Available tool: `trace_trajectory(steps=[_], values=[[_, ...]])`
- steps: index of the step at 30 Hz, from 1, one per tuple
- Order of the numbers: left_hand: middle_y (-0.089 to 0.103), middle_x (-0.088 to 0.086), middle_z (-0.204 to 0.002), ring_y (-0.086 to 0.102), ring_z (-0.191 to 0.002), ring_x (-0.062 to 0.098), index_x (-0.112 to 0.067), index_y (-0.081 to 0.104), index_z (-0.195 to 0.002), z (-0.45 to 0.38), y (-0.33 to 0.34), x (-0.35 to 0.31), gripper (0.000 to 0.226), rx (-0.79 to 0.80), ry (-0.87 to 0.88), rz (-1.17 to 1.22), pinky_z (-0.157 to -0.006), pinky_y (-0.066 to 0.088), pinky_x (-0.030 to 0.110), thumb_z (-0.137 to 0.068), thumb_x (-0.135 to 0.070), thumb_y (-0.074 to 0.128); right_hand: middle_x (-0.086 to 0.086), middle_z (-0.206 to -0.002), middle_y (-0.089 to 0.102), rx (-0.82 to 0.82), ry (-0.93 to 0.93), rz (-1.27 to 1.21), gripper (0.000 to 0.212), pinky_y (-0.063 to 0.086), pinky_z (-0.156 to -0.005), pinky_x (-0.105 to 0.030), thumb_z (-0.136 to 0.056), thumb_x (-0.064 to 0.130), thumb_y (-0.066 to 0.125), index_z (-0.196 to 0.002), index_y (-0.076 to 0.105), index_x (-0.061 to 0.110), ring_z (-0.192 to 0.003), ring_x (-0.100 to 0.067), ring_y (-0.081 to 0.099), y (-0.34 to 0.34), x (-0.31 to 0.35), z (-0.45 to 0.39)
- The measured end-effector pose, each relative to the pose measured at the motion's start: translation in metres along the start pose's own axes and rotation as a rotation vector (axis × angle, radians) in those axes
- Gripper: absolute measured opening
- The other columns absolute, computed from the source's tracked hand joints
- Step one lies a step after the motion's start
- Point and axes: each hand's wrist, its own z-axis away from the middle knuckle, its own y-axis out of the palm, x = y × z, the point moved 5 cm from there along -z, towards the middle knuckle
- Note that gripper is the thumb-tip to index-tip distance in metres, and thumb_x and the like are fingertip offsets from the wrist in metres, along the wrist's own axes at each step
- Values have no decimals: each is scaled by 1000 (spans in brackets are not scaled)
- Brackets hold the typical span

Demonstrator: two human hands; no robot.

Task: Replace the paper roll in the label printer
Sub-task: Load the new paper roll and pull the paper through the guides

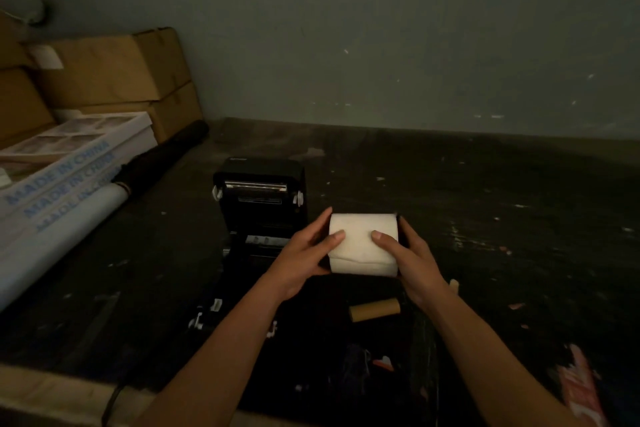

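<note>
A white paper roll (362,246) is held up in front of me, just right of the black label printer (259,198). My left hand (304,253) grips its left end, thumb lying across the front. My right hand (412,260) grips its right end the same way. The printer stands on a dark table with its lid raised and its metal print bar showing; its lower bay is dark and partly hidden by my left hand. An empty brown cardboard core (375,309) lies on the table below the roll.
Cardboard boxes (114,73) are stacked at the back left. A white printed box (59,163), a black tube (166,159) and a pale roll (59,236) lie left of the printer. A wall rises behind. A cable (110,402) hangs over the table's front edge.
</note>
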Motion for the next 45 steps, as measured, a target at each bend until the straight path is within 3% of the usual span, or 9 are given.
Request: trace_trajectory(steps=[5, 11, 17, 19, 22, 25, 34, 40, 45], values=[[65, -17, -113, 61, -105, 7, -57, 48, -120, 25, -41, -2, 57, -50, 14, -59, -78, 56, 35, -75, -31, 72, -1, -136, 49, 64, -52, 64, 106, 48, -93, -37, -47, 52, 82, -140, 36, 28, -111, -17, 55, 51, -5, -1], [50, -8, -131, 54, -115, 17, -45, 24, -140, 61, -106, 0, 73, -101, -98, -27, -78, 56, 33, -85, -22, 65, -1, -135, 50, 132, -24, 92, 100, 48, -94, -40, -51, 50, 81, -138, 38, 27, -111, -18, 55, 124, -30, 0], [59, -4, -123, 58, -111, 20, -55, 53, -111, 79, -154, 2, 49, -115, -90, -4, -77, 56, 37, -78, -24, 70, 5, -131, 48, 199, 27, 121, 108, 49, -88, -34, -46, 58, 82, -138, 33, 31, -108, -13, 54, 176, -41, -1], [60, -1, -121, 60, -109, 21, -52, 58, -104, 79, -166, 3, 44, -143, -111, 62, -74, 56, 38, -72, -25, 73, 5, -131, 45, 165, 82, 69, 105, 47, -92, -35, -53, 60, 77, -141, 29, 28, -112, -15, 51, 177, -44, -6], [61, 1, -120, 62, -104, 23, -42, 58, -107, 74, -180, 5, 45, -187, -130, 168, -70, 57, 40, -71, -21, 72, -5, -142, 42, 67, 88, 77, 65, 37, -105, -44, -85, 39, 59, -141, 33, 19, -123, -22, 44, 172, -47, -16], [60, 0, -121, 62, -105, 22, -36, 49, -124, 68, -181, 4, 58, -209, -147, 133, -70, 57, 40, -73, -19, 71, -11, -142, 43, -4, -56, 365, 48, 28, -106, -30, -95, 30, 46, -139, 36, 14, -128, -24, 40, 170, -49, -22], [56, -2, -124, 56, -113, 19, -32, 30, -142, 54, -197, 17, 76, -205, -149, -4, -76, 57, 38, -79, -18, 69, -14, -128, 57, -5, -210, 660, 49, 33, -91, -18, -95, 26, 45, -142, 32, 19, -117, -27, 53, 172, -60, -25], [57, -6, -124, 56, -113, 16, -37, 34, -140, 38, -207, 18, 69, -86, -109, -126, -84, 55, 39, -84, -15, 66, -11, -112, 68, -119, -127, 614, 54, 42, -90, -24, -89, 18, 59, -139, 38, 20, -105, -16, 60, 168, -68, -24], [46, -8, -131, 49, -117, 15, -38, 12, -145, 24, -207, 16, 79, 33, -145, -248, -99, 46, 42, -87, -19, 63, -9, -112, 67, -222, -72, 629, 50, 42, -88, -24, -87, 15, 60, -134, 44, 17, -104, -16, 60, 166, -70, -18]])
